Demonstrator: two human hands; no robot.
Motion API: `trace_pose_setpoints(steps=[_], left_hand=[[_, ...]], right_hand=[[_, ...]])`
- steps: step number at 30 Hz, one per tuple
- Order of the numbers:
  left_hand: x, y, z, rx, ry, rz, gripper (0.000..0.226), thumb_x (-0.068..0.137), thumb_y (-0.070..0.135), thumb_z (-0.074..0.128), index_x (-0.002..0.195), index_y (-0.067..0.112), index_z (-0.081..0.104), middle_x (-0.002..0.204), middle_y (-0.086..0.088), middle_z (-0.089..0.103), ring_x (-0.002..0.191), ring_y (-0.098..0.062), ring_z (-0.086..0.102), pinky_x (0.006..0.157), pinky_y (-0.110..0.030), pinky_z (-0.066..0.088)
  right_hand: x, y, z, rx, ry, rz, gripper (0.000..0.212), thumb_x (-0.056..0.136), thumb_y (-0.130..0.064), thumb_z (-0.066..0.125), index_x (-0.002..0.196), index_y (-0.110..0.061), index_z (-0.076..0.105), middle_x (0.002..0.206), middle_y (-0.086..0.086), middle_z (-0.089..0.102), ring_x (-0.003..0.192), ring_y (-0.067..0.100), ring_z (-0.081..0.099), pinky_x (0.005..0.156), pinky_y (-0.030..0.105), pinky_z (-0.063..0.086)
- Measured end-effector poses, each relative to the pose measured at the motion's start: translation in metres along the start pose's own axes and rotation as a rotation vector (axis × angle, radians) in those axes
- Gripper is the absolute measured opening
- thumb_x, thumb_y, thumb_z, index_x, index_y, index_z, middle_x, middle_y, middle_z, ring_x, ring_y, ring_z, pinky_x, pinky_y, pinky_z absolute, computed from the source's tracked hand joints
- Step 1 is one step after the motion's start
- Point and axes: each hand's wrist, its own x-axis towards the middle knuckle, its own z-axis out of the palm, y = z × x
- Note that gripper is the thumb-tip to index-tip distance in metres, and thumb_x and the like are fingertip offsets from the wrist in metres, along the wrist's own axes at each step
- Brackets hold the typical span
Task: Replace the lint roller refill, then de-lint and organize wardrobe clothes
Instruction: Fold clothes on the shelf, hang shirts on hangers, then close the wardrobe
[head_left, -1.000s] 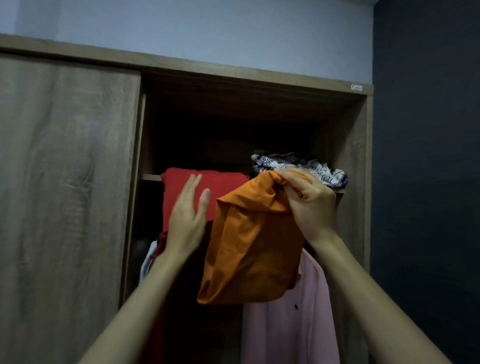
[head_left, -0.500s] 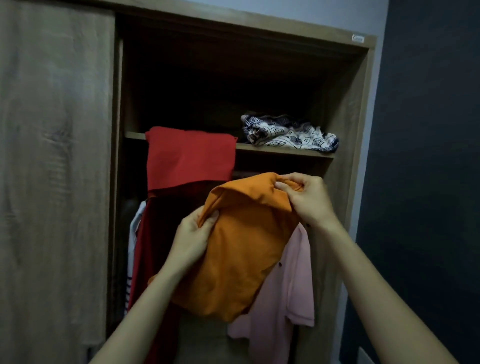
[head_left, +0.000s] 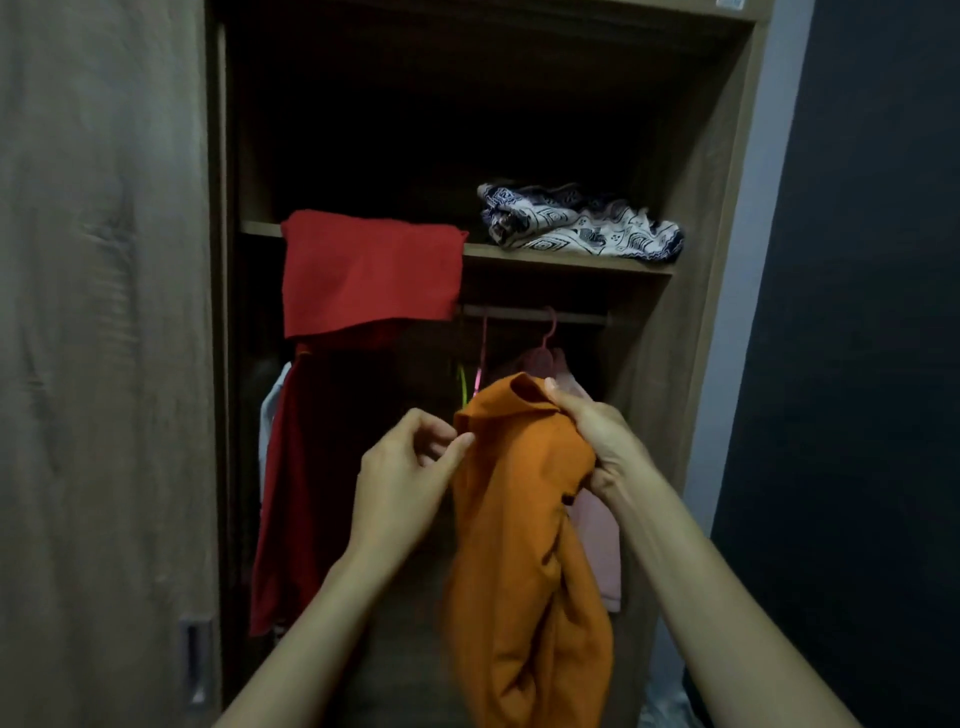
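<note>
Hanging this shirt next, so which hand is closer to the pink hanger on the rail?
Right. The right hand, gripping the orange shirt at its collar, sits just below the pink hanger; the left hand pinches the shirt lower down, off to the hanger's left.

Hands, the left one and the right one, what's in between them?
The orange shirt hangs between them in the head view: the right hand grips its top, the left hand is at its other edge.
</note>
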Motion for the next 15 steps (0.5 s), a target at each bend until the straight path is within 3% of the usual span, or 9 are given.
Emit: trace_pose_setpoints(steps=[3,6,8,10,13,15], left_hand=[[-0.012,0.008,0.008,-0.215,-0.128,-0.087,0.022,0.085,0.046,0.063,0.088,0.025,0.069,0.081,0.007,0.07,0.077,-0.002,0.066,0.065,-0.013,0.051],[-0.02,0.009,0.016,-0.442,-0.414,-0.157,0.041,0.081,0.05,0.06,0.118,0.031,0.063,0.108,0.014,0.069,0.103,0.003,0.063,0.08,-0.008,0.048],[-0.027,0.003,0.024,-0.366,-0.517,-0.11,0.071,0.073,0.05,0.07,0.139,0.035,0.045,0.124,0.021,0.058,0.113,0.012,0.054,0.089,-0.005,0.043],[-0.029,-0.006,0.035,-0.243,-0.465,-0.027,0.085,0.072,0.049,0.075,0.146,0.036,0.035,0.131,0.022,0.054,0.119,0.011,0.05,0.096,-0.008,0.041],[-0.021,-0.023,0.049,-0.277,-0.25,-0.013,0.04,0.092,0.025,0.063,0.13,0.033,0.056,0.116,0.021,0.065,0.11,0.009,0.058,0.092,-0.01,0.044],[-0.009,-0.033,0.051,-0.333,-0.184,-0.115,0.025,0.097,0.017,0.054,0.115,0.028,0.067,0.104,0.013,0.071,0.102,-0.002,0.065,0.089,-0.019,0.05]], right_hand=[[0.008,0.019,-0.003,0.002,0.039,0.035,0.027,0.081,-0.028,0.074,0.094,-0.004,0.071,0.093,0.017,0.072,0.087,0.03,0.069,0.084,0.044,0.056],[0.013,0.028,-0.01,0.003,0.042,0.093,0.031,0.084,-0.031,0.071,0.094,-0.001,0.069,0.087,0.018,0.072,0.077,0.03,0.07,0.077,0.044,0.058],[0.017,0.032,-0.014,0.05,0.014,0.147,0.03,0.084,-0.031,0.07,0.091,-0.003,0.067,0.078,0.015,0.07,0.064,0.027,0.069,0.066,0.04,0.058],[0.017,0.036,-0.015,0.132,-0.034,0.205,0.026,0.084,-0.029,0.07,0.095,-0.005,0.066,0.075,0.013,0.069,0.059,0.024,0.069,0.057,0.036,0.057],[0.018,0.041,-0.016,0.218,-0.044,0.225,0.024,0.085,-0.022,0.069,0.102,-0.005,0.065,0.074,0.012,0.07,0.058,0.022,0.069,0.055,0.035,0.059],[0.018,0.045,-0.019,0.225,-0.05,0.219,0.03,0.085,-0.022,0.069,0.108,-0.003,0.064,0.081,0.012,0.069,0.064,0.021,0.068,0.062,0.034,0.061]])
